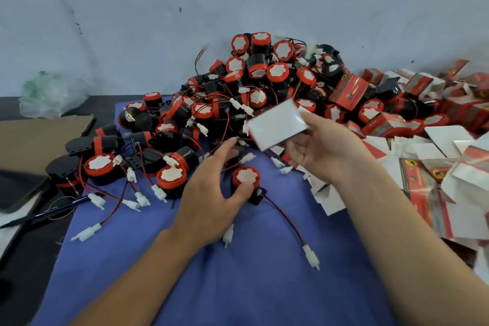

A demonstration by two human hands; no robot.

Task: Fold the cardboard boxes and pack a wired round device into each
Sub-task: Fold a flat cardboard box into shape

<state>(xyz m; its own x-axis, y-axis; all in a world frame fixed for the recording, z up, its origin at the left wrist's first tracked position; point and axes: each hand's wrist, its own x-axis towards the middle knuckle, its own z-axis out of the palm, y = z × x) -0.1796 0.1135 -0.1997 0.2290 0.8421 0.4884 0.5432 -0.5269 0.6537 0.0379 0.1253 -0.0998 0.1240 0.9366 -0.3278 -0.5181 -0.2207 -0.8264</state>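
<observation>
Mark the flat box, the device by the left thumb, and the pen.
flat box (275, 124), head view, white face.
device (247, 173), head view, white top.
pen (45, 212), head view, mid-barrel.

The flattened box (277, 124) in my right hand (325, 151) was plain white. The round device (247, 178) at my left hand (211, 193) was black, red-rimmed and white-centred, its wire (287, 218) red and black. The cloth (238, 280) was blue, and the box blanks (416, 167) were red with yellow-and-black emblems.
</observation>
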